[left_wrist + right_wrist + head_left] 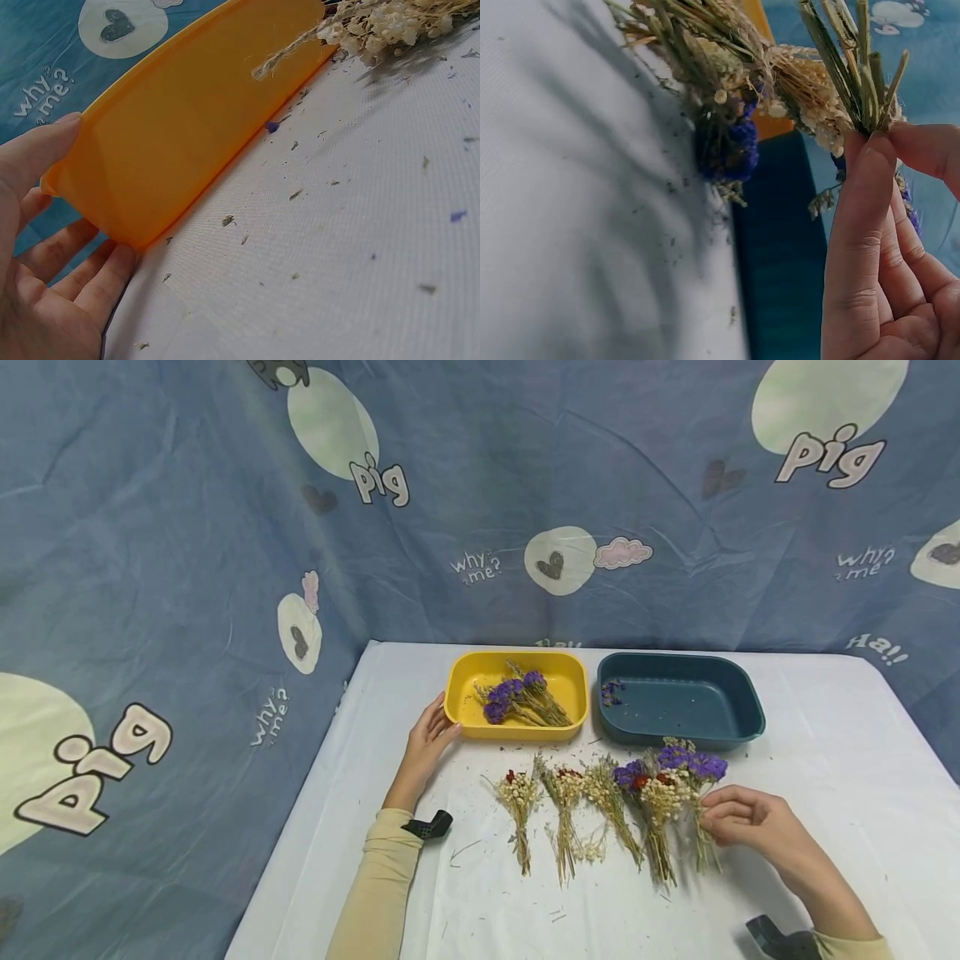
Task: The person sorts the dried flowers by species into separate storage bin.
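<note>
Yellow tray (517,732): left hand (426,745), fingers spread, touches its left end; nearer and rightward of it, right hand (761,822) pinches a purple dried-flower bunch (707,767).

The yellow tray (517,734) looks like smooth, softly glossy plastic; right of it, the blue tray (690,702) has a similar finish. In front of it, dried bouquets (517,789) look rough, papery and matt. Behind it hangs creased, matt printed cloth (465,443); beneath it, the worktop (570,935) shows a matt, finely textured covering.
</note>
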`<action>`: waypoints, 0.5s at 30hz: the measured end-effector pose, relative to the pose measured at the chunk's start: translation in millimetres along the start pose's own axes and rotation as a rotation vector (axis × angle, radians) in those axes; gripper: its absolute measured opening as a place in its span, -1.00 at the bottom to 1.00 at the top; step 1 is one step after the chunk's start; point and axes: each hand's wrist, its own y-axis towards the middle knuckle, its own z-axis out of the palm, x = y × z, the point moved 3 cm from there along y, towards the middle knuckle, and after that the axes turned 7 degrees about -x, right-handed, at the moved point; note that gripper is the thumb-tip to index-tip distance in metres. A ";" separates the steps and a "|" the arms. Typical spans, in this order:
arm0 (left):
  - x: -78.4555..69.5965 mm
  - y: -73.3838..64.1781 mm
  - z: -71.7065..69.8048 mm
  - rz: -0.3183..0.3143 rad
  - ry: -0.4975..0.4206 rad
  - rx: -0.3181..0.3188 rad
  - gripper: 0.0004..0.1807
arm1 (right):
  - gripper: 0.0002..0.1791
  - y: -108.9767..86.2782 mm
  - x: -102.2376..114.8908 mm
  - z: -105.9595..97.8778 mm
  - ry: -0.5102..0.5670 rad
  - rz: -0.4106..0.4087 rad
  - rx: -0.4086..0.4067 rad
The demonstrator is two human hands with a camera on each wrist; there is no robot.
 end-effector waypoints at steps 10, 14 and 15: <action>0.1 0.1 -0.3 0.003 0.010 -0.002 -0.25 | -0.74 -1.0 14.4 -4.3 -0.193 -0.011 -0.092; 0.1 0.2 -0.2 -0.004 0.008 -0.002 -0.26 | -0.82 -3.4 16.7 -12.2 -0.187 -0.058 -0.124; 0.2 0.1 -0.1 -0.004 0.009 -0.002 -0.25 | -0.81 -4.1 16.4 -13.9 -0.182 -0.061 -0.126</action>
